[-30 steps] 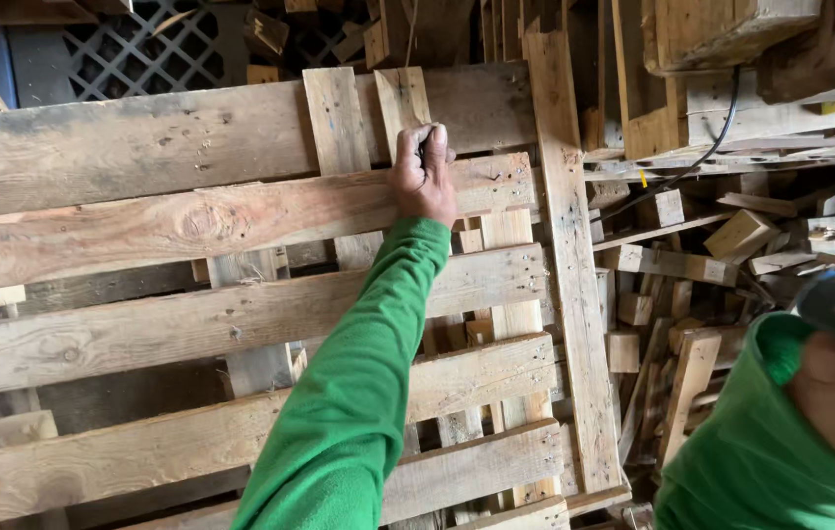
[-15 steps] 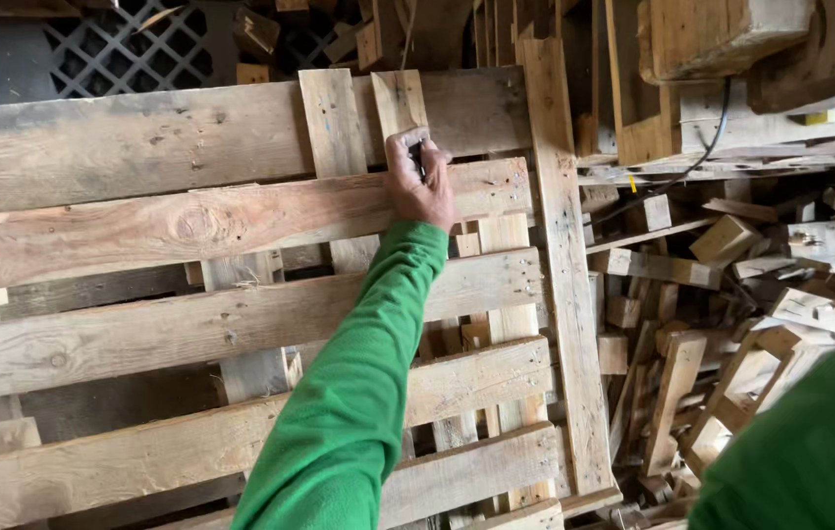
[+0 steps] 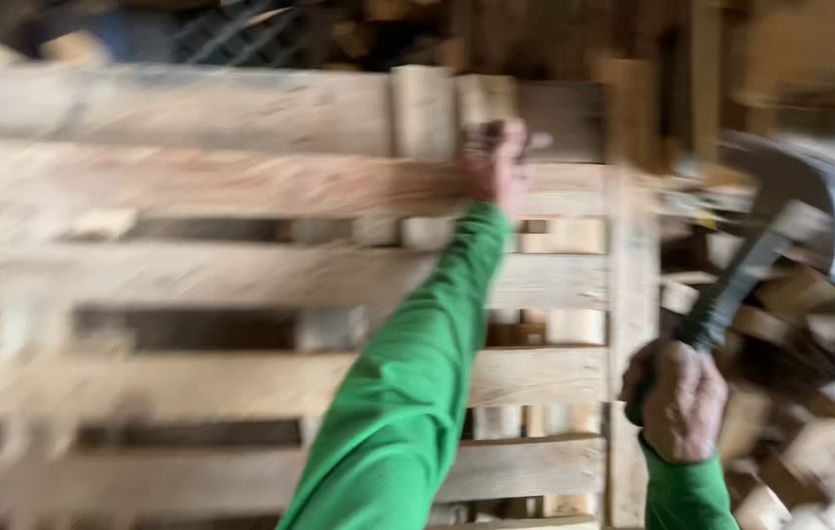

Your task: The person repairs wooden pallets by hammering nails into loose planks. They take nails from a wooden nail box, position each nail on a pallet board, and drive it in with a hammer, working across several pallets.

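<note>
Against the pallet (image 3: 241, 186), left hand (image 3: 496, 162) pinches something; right hand (image 3: 677, 397) clenches hammer (image 3: 781, 226).

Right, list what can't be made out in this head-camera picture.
- What the left hand pinches against the pallet: too small, and smeared by motion blur.
- The hammer head: blurred by motion, its shape unclear; it runs toward the right edge.
- The right hand grip on the handle: fingers wrap it, but detail is blurred.
- The wood pile at right: blurred, single pieces cannot be told apart.
- The background above the pallet: dark and blurred.
</note>
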The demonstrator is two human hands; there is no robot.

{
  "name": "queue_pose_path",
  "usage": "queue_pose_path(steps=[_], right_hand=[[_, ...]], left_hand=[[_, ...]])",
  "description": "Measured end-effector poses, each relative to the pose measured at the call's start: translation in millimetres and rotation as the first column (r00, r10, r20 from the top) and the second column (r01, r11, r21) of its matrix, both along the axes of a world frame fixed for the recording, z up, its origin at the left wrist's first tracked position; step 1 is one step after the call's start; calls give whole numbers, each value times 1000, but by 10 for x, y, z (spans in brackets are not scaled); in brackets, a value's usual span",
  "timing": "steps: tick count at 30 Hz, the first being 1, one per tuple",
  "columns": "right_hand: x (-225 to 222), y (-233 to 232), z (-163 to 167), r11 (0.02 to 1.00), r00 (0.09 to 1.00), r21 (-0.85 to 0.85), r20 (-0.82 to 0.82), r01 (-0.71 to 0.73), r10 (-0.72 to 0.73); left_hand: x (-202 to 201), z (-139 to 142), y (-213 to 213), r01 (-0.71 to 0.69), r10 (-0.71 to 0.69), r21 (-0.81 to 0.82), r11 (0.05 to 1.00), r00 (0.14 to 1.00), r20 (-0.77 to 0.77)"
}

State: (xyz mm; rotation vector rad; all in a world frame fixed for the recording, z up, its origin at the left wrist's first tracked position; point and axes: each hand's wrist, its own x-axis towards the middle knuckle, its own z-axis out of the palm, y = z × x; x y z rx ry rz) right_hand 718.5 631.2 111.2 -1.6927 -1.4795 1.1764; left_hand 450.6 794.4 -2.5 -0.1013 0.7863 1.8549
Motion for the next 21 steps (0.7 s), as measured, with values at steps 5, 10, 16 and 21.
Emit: queue_pose_path(steps=[5, 10, 16, 21], right_hand=[[-583, -35, -329, 947, 997, -313, -15, -73, 72], [-714, -90, -285, 927, 988, -365, -154, -89, 34], [-1292, -323, -288, 921, 825, -33, -458, -387, 331], [-2096, -5, -382, 740, 822, -385, -99, -552, 561]], left_hand=[[-169, 195, -1006, 22, -134, 323, 946, 934, 330], [-467, 326, -2015, 9, -130, 297, 955, 912, 388], [-946, 281, -2534, -101, 63, 168, 981, 973, 221], [-1398, 131, -2627, -114, 117, 81, 990, 993, -22]])
